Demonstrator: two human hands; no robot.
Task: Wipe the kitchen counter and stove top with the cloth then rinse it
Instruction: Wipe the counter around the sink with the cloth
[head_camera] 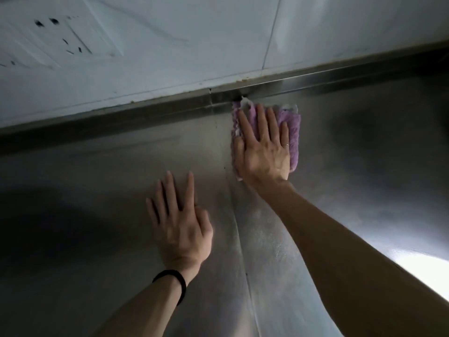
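Here cloth (292, 132) sits under flat R hand (263, 152); L hand (179, 227) flat on counter (97, 178) beside, prob. empty.

The right hand (263, 152) lies flat, fingers straight and spread, on a folded purple cloth (292, 132), pressing it against the stainless steel counter (352, 166). The far edge of the cloth touches the raised metal lip (145, 113) at the back of the counter, below the white tiled wall (194, 45). The left hand (178, 222) rests palm down on the bare counter, fingers straight, nearer the camera and apart from the cloth. A black band (173, 280) circles the left wrist. A ring (287, 144) shows on one right finger. A wall socket (60, 37) sits at upper left.
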